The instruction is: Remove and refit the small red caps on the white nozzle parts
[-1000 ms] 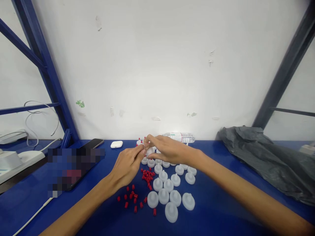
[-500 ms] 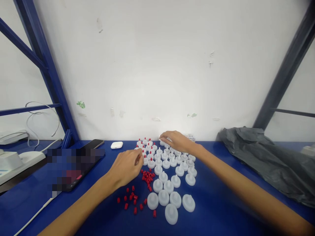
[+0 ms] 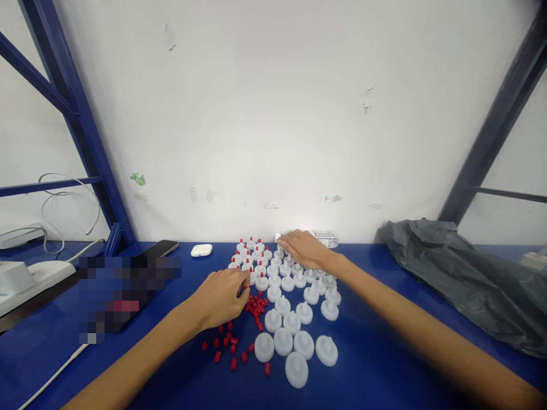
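Note:
My left hand [image 3: 224, 299] hovers at the left edge of a pile of small red caps [image 3: 256, 304]. Its fingers are curled toward the thumb, and the fingertips are mostly hidden, so I cannot make out what is between them. Fingers stretched out, my right hand [image 3: 305, 249] lies over the far rows of white round nozzle-topped pieces [image 3: 288, 283], hiding some; whether it touches them I cannot tell. Behind the left hand, several white pieces wear red caps on their nozzles [image 3: 261, 281]. Uncapped pieces [image 3: 296, 370] extend toward the front, with loose red caps [image 3: 233, 363] scattered to their left.
A clear plastic bottle [image 3: 327, 239] lies against the wall behind the right hand. At the back left are a white earbud case [image 3: 201, 250] and a phone [image 3: 164, 248]. A dark plastic sheet [image 3: 436, 273] is bunched on the right. A power strip [image 3: 38, 285] stands far left.
My left hand has come slightly down toward the red caps pile. My right hand has settled lower over the far white pieces, and more of the bottle shows behind it.

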A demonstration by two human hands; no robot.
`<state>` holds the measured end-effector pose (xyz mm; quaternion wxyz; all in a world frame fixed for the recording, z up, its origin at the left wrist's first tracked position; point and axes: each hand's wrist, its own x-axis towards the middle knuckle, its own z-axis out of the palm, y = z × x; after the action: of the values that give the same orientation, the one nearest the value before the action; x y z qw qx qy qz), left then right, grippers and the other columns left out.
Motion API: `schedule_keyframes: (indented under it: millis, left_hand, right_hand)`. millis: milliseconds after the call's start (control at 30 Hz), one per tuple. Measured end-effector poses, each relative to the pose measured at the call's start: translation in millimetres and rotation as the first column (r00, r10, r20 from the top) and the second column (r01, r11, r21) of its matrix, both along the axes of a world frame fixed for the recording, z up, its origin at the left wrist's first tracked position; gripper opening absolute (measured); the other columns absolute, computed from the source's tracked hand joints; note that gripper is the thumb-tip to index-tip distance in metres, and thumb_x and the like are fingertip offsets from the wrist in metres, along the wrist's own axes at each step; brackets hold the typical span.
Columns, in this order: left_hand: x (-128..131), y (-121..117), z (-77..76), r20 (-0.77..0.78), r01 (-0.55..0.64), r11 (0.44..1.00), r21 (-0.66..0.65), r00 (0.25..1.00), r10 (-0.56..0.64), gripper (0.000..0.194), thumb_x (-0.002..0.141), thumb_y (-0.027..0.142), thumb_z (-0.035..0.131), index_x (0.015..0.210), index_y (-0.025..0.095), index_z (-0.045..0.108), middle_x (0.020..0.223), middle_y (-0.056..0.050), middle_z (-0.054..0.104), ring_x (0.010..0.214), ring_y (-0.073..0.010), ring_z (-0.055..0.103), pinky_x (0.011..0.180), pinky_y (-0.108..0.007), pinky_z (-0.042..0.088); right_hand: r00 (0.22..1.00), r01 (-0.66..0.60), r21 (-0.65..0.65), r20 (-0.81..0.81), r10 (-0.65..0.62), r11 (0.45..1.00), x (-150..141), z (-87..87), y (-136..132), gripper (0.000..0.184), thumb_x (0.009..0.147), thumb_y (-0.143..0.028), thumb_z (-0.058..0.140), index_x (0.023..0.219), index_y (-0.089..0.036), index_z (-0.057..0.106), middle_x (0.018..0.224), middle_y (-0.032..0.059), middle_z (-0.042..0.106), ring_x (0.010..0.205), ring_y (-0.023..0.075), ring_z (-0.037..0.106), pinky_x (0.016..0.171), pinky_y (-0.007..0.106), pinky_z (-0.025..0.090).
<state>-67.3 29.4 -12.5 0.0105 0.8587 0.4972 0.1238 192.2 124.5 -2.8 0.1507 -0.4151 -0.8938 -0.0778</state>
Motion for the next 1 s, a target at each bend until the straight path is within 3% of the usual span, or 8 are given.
schedule_keyframes:
  millis: [200,567,733,833,1000]
  left_hand:
    - [1,0,-0.5,-0.002,0.000,1.000,-0.018,1.000,0.000,0.016,0.091,0.028,0.045,0.084,0.024,0.058,0.083,-0.003,0.069,0.067,-0.0197,0.061,0.057,-0.028,0.032]
    - [2,-1,4.3,0.006,-0.004,1.000,0.005,1.000,0.004,0.028,0.098,0.030,0.036,0.084,0.023,0.059,0.083,-0.004,0.069,0.076,-0.0220,0.064,0.060,-0.030,0.033]
    - [3,0,3.8,0.003,-0.006,1.000,0.014,1.000,0.006,0.029,0.099,0.030,0.035,0.082,0.022,0.058,0.083,-0.004,0.069,0.074,-0.0216,0.064,0.059,-0.030,0.032]
    - [3,-1,6.7,0.027,-0.025,0.999,0.032,0.999,0.024,0.031,0.100,0.031,0.034,0.078,0.022,0.054,0.081,-0.003,0.067,0.072,-0.0211,0.062,0.060,-0.030,0.031]
    - [5,-3,12.8,0.191,-0.052,0.997,0.061,0.981,0.039,0.020,0.100,0.032,0.038,0.096,0.025,0.055,0.080,0.001,0.066,0.070,-0.0186,0.060,0.062,-0.029,0.035]
  right_hand:
    - [1.000,-0.001,-0.009,0.004,0.001,1.000,-2,-11.9,2,0.047,0.107,-0.041,0.025,0.123,-0.019,0.063,0.126,0.0147,0.061,0.123,0.0266,0.052,0.103,0.043,0.038]
    - [0.992,0.066,-0.050,-0.100,-0.071,0.997,0,-15.4,10,0.035,0.103,-0.023,0.038,0.128,-0.014,0.061,0.119,0.0141,0.061,0.104,0.0210,0.063,0.094,0.032,0.045]
    - [0.980,0.101,-0.076,-0.164,-0.112,0.992,3,-18.7,16,0.025,0.094,-0.016,0.051,0.104,-0.016,0.073,0.104,0.0115,0.070,0.100,0.0235,0.065,0.088,0.032,0.046]
    - [0.972,0.095,-0.086,-0.208,-0.111,0.992,4,-12.3,15,0.018,0.089,-0.014,0.057,0.092,-0.018,0.074,0.094,0.0078,0.073,0.090,0.0225,0.067,0.082,0.031,0.047]
    - [0.946,0.015,-0.051,-0.322,-0.031,0.999,-4,15.2,-4,0.031,0.092,-0.017,0.056,0.123,-0.022,0.060,0.098,0.0038,0.073,0.092,0.0190,0.067,0.084,0.031,0.046]
